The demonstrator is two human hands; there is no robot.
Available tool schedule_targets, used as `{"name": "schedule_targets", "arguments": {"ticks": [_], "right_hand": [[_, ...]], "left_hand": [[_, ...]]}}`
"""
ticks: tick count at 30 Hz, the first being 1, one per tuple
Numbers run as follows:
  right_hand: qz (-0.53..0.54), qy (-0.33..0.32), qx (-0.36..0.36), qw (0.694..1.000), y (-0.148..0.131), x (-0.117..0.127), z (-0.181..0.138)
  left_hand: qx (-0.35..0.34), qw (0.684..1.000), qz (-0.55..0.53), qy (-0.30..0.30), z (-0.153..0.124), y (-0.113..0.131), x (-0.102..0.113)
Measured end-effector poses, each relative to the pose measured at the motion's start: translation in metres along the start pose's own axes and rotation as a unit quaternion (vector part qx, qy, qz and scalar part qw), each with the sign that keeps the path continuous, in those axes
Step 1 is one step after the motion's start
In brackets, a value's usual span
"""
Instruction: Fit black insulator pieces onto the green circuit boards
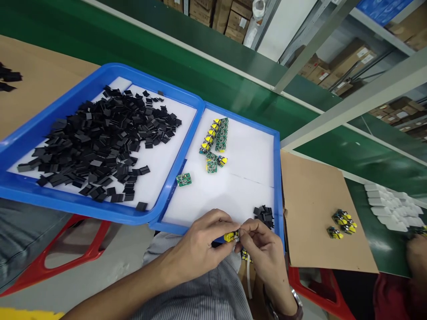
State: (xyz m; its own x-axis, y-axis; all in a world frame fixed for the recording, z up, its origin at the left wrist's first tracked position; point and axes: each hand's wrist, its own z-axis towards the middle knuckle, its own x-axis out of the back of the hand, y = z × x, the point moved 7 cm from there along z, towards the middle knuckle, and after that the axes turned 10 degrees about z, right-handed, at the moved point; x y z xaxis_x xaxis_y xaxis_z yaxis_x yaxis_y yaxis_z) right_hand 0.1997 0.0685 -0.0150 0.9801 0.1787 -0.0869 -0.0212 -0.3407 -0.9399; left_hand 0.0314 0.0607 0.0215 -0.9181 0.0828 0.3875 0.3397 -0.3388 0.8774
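Observation:
My left hand (208,240) pinches a small circuit board with a yellow-wrapped part (230,237) between thumb and fingers, just above the front edge of the tray. At the board's right end, the fingertips of my right hand (263,244) are closed on it; whether they also hold a small piece is hidden. Near my right hand lies a small pile of black folded pieces (264,216). Beyond my hands, several green circuit boards (222,135) and a row of boards with yellow parts (210,137) lie on the tray's white lining. One board (183,179) lies apart at the left.
A blue tray (277,164) is before me; another blue tray (100,214) at left carries a heap of black folded pieces (110,133). On cardboard (320,191) at right sit finished-looking boards (345,221). White pieces (393,206) and another person's hand (416,253) are farther right.

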Motion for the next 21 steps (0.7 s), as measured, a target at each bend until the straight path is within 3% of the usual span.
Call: {"name": "schedule_targets", "arguments": {"ticks": [7, 13, 21], "right_hand": [[0.050, -0.028, 0.000, 0.998, -0.001, 0.001, 0.002], [0.086, -0.019, 0.015, 0.996, -0.007, -0.008, 0.004], [-0.003, -0.012, 0.019, 1.000, -0.019, -0.018, 0.001]], "left_hand": [[0.030, 0.999, -0.031, 0.009, 0.002, -0.001, 0.002], [0.115, 0.985, -0.115, -0.057, 0.001, -0.013, 0.001], [0.184, 0.966, -0.166, -0.075, -0.009, -0.032, -0.002]]}}
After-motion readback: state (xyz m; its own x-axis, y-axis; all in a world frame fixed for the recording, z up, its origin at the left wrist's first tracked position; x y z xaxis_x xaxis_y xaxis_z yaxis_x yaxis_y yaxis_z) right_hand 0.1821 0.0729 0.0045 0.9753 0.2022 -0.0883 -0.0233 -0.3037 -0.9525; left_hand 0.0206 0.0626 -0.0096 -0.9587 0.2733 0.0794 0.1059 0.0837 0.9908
